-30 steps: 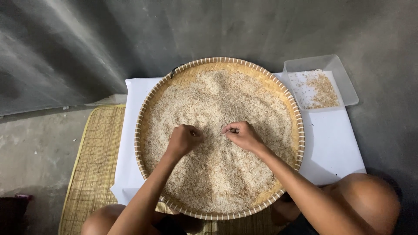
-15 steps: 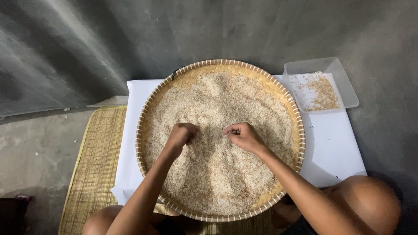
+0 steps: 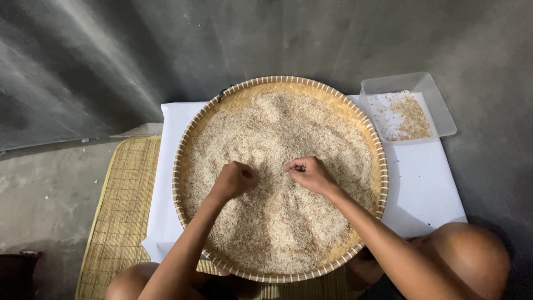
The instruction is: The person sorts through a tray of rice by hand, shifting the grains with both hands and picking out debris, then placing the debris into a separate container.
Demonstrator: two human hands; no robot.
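Observation:
A wide round woven bamboo tray (image 3: pixel 186 139) lies on a white sheet and is covered with a layer of pale rice grains (image 3: pixel 277 133). My left hand (image 3: pixel 236 179) rests on the rice near the tray's middle, fingers curled in. A little to its right, my right hand (image 3: pixel 311 173) also sits on the grains with fingertips pinched together; what they hold is too small to see. The two hands are a short gap apart.
A white sheet (image 3: pixel 422 189) lies under the tray. A clear plastic box (image 3: pixel 438 105) with some husks stands at the back right. A woven straw mat (image 3: pixel 119 211) lies to the left on the concrete floor. My knee (image 3: pixel 472 255) is at the lower right.
Both hands stay in nearly the same spot on the rice; only the fingers shift slightly over the grains.

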